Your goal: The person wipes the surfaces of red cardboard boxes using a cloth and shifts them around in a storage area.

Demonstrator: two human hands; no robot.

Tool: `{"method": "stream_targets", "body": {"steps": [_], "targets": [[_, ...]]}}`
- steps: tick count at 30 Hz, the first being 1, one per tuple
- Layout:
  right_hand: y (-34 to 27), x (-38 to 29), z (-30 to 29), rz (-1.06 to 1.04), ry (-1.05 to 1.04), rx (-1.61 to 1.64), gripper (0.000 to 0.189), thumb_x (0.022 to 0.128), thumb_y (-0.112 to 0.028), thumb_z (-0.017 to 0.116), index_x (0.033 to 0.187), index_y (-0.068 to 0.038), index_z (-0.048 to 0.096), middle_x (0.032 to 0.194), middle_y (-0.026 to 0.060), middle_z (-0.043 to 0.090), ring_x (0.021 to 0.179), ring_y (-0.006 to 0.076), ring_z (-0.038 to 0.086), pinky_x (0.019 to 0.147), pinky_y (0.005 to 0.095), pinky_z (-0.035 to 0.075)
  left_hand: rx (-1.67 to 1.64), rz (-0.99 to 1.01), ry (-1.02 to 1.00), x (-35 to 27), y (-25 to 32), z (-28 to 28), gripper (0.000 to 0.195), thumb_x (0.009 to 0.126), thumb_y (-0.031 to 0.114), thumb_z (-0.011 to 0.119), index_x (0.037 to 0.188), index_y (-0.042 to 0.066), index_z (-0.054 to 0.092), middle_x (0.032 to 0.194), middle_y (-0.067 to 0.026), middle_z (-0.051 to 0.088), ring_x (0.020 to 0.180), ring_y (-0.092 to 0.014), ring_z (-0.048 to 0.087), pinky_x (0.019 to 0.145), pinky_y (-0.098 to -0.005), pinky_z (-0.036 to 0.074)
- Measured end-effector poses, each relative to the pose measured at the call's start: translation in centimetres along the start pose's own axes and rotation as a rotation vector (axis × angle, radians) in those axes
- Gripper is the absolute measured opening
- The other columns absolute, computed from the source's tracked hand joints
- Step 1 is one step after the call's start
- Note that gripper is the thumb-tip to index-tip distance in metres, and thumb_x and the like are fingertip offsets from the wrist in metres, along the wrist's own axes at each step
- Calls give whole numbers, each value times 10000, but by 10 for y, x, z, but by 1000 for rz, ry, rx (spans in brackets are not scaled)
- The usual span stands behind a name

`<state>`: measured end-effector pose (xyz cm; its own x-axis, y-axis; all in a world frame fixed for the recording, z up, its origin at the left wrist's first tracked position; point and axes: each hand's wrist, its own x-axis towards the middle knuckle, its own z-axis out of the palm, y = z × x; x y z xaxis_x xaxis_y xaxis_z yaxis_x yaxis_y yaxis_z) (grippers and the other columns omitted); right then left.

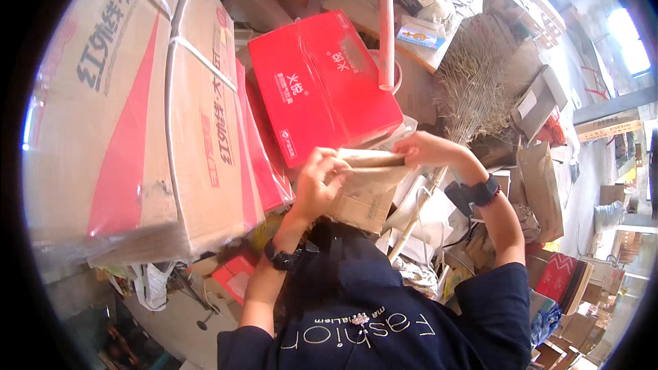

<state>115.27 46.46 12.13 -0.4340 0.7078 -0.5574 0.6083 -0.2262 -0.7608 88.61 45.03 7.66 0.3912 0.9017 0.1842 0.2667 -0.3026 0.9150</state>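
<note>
Between my two hands I hold a folded piece of brown cardboard (372, 172) by its opposite ends. My left hand (320, 182) grips its left end, with the fingers curled over the edge. At the right end, my right hand (429, 151) pinches a corner between thumb and fingers. Just below the piece is a small cardboard box or flap (362, 208) bearing faint print; whether the two are joined I cannot tell. A large red carton (313, 87), taped along its seam, sits right beyond my hands.
Tall strapped cartons (205, 113) wrapped in film stand at my left. A pink tube (386, 25) rises behind the red carton. To the right lie a straw broom (475, 77), its handle (411, 221) slanting towards me, and an upright cardboard sheet (540, 192). Scrap paper and cartons crowd the floor.
</note>
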Motion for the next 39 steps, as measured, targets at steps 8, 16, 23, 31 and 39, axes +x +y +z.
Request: {"method": "stream_targets", "body": {"steps": [8,16,23,31,39], "targets": [[35,128,-50,-82,769,320,274,756,-133,583,987,15,596,813,29,626,742,123,580,671,272,476,194,-365,474,134,-86,12,369,739,95,630,1084,37,514,1056,-175,533,1007,-311,503,861,-378,405],[33,179,69,-297,1178,-590,392,834,-180,478,1214,-84,484,1332,170,375,1265,320,305,1026,438,234,936,10,92,84,-111,57,560,864,186,416,1394,173,237,1442,-97,211,1313,-262,243,1043,-454,228],[40,181,56,-240,1144,-587,413,884,-289,422,1240,-90,481,1370,151,340,1288,278,280,1054,428,192,889,-46,37,93,-120,67,543,882,199,381,1393,111,218,1463,-126,125,1339,-276,170,1062,-437,201],[70,217,-9,-212,1084,-507,422,889,-307,404,1286,-171,448,1397,162,292,1303,332,234,1077,412,144,827,-109,95,158,-123,98,608,862,266,450,1390,88,209,1468,-122,93,1352,-280,114,1067,-447,185],[79,266,-63,-119,1023,-636,475,901,-355,368,1350,-204,340,1440,170,176,1303,399,189,1047,483,178,842,-189,58,220,-132,99,731,818,283,532,1407,94,142,1476,-111,37,1357,-287,83,1072,-445,168]]}}
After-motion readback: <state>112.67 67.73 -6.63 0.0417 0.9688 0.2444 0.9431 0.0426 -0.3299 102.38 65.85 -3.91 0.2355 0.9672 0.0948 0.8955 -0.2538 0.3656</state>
